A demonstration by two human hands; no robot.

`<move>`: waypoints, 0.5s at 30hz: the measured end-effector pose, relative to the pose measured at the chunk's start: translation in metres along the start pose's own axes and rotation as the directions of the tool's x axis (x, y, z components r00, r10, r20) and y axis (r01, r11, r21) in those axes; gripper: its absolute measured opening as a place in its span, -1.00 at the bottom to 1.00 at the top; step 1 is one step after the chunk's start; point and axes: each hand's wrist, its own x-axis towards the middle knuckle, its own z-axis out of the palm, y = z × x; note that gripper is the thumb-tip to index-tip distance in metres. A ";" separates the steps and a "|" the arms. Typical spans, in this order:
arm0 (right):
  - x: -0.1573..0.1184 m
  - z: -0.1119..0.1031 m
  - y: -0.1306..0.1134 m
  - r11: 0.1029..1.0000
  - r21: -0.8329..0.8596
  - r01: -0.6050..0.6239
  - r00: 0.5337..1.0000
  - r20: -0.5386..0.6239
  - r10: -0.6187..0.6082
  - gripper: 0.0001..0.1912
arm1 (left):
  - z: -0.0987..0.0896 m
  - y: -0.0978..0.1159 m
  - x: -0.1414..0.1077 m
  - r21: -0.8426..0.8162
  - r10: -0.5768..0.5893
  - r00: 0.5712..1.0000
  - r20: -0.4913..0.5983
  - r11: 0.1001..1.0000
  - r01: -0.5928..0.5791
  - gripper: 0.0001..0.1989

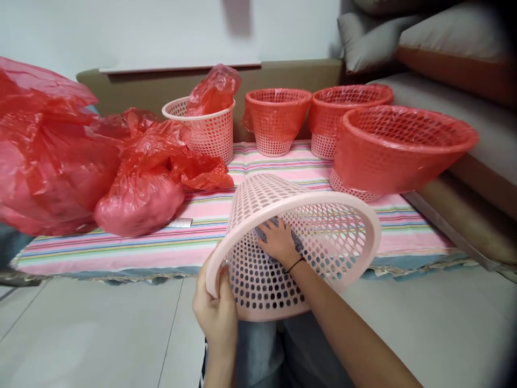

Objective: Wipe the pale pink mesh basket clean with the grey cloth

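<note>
A pale pink plastic basket with a mesh of holes lies tilted on its side over the lap, its wide mouth turned toward me. My left hand grips the rim at the lower left, thumb inside and fingers outside. Reaching into the basket, my right hand presses a dark grey patterned cloth against the inner wall. Its fingers are spread over the cloth, which shows on both sides of the hand. A dark band circles the right wrist.
Behind stand baskets lined with red plastic bags, and a pink basket with a red bag stuffed in it. Filled red bags sit at left on the striped cloth. Grey cushions pile up at right.
</note>
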 end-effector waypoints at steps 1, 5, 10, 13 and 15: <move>0.000 0.000 0.000 1.000 -0.001 -0.001 1.000 -0.001 0.001 -0.45 | 0.000 0.001 0.000 -0.003 -0.001 1.000 0.001 1.000 0.001 -0.70; -0.001 0.001 -0.001 1.000 -0.004 0.006 1.000 -0.012 -0.006 -0.45 | -0.008 0.001 -0.002 -0.027 -0.044 0.998 0.044 0.999 0.045 -0.62; -0.002 0.003 0.000 1.000 0.001 -0.002 1.000 -0.018 0.002 -0.43 | -0.013 -0.012 -0.017 -0.073 -0.111 0.985 0.133 0.990 0.122 -0.48; -0.003 0.002 0.000 1.000 0.003 -0.002 1.000 -0.018 0.002 -0.43 | 0.000 -0.029 -0.038 -0.204 -0.192 0.973 0.131 0.955 0.216 -0.47; -0.004 0.001 0.000 1.000 0.001 0.002 1.000 -0.021 -0.002 -0.44 | 0.011 -0.042 -0.053 -0.264 -0.176 0.977 0.120 0.943 0.203 -0.45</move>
